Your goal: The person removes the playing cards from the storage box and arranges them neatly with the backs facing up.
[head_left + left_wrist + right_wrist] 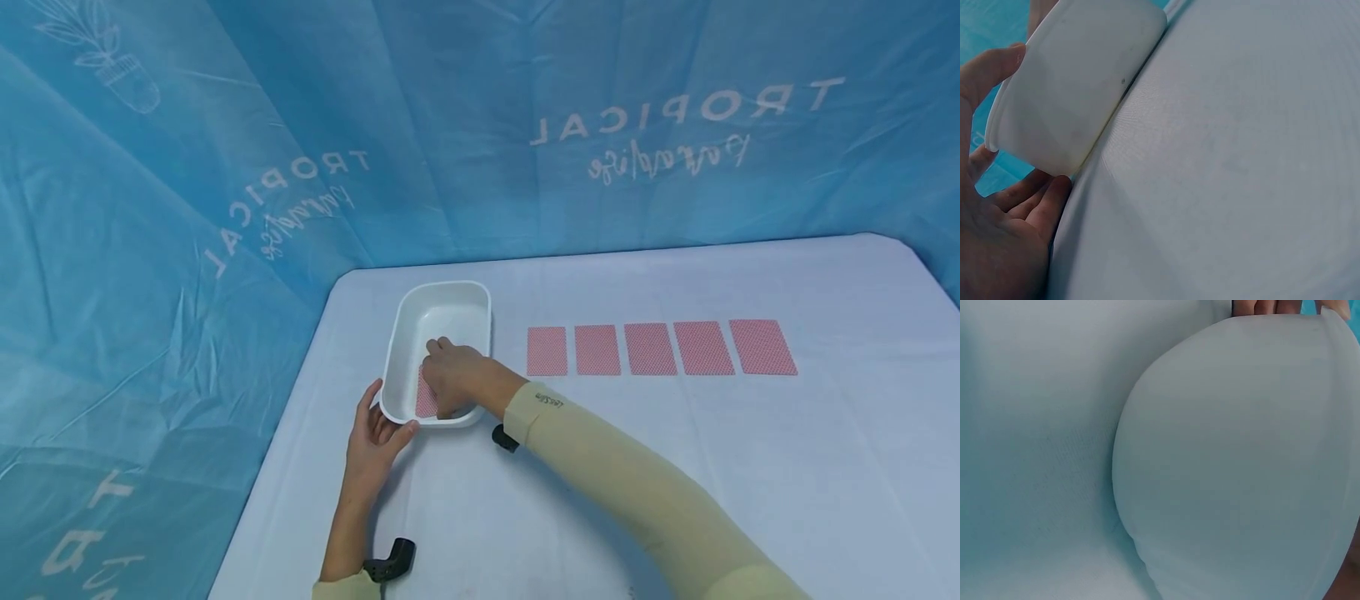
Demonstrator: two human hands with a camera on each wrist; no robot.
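A white rectangular tray (450, 292) stands on the table's left part. My left hand (372, 446) grips its near left corner; in the left wrist view, the thumb touches the tray's rim and the other fingers (1047, 206) lie low by its base. Inside the tray is a red-and-white patterned card (426, 396), partly covered by my right hand (457, 375). That hand reaches in over the right side with bent fingers. Whether it pinches the card cannot be made out. From the right wrist, mostly the tray's outer wall (1229, 456) shows.
Several matching patterned cards (597, 350) lie in a spaced row right of the tray. A white cloth (637, 467) covers the table. Blue printed curtains (450, 125) hang behind and at the left. A black wrist device (392, 560) sits on my left wrist.
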